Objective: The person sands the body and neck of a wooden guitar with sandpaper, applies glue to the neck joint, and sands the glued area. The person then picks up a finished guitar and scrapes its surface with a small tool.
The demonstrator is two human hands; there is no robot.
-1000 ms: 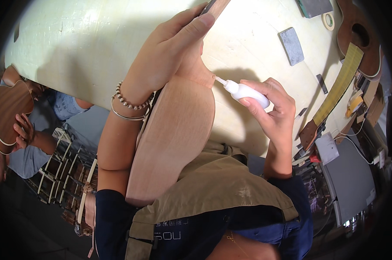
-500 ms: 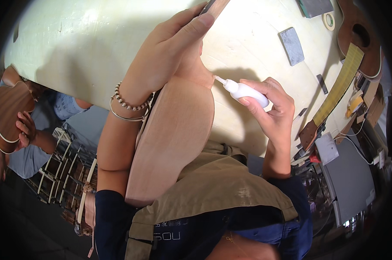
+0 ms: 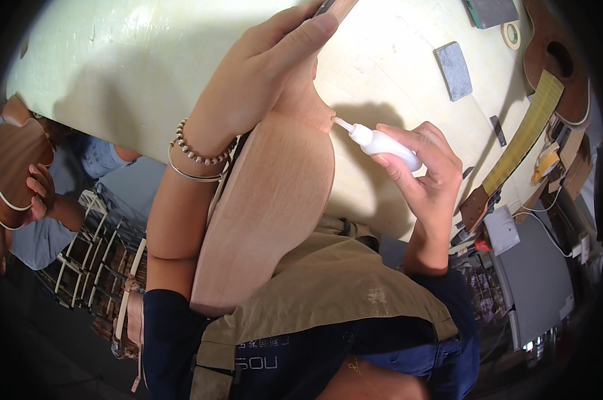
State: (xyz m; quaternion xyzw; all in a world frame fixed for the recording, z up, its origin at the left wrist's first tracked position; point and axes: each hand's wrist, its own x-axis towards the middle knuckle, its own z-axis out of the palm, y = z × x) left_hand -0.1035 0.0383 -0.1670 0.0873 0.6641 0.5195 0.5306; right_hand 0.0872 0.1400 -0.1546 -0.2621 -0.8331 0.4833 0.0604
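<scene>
Head view shows the pale worktop point(image 3: 148, 73) filling the upper part of the picture, with the wooden guitar body point(image 3: 268, 207) lying on its near edge and reaching back over the person's lap. The body's long axis runs from the lap up and away toward the neck joint at the far end. The left hand point(image 3: 261, 80) lies flat across that far end, fingers together and stretched along the neck, pressing it down; beaded and metal bracelets point(image 3: 198, 157) ring its wrist. The right hand point(image 3: 421, 170) is curled around a small white glue bottle point(image 3: 380, 142), held just right of the body. The bottle's thin nozzle point(image 3: 343, 124) points left and touches the body's right edge below the neck joint, so the right hand is nearer the seam.
</scene>
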